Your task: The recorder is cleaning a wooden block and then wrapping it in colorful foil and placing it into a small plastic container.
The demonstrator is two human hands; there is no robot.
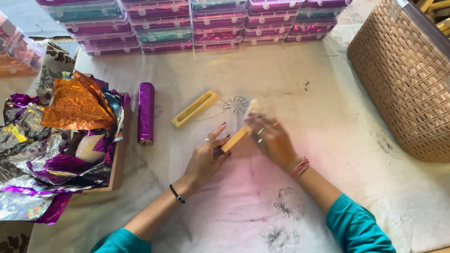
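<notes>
Both hands meet mid-desk: left hand (206,157) pinches a yellow wooden strip (236,138) by its lower end, right hand (271,139) is blurred, fingers curled round the strip's upper end; purple foil roll (146,113) and slotted yellow mould (194,108) lie toward the desk's far-left side

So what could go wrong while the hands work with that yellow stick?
The yellow stick is pinched only at its end by the left hand, so it might slip. The right hand is blurred, and could knock the yellow tray nearby. The stained cloth might smudge things.
</notes>
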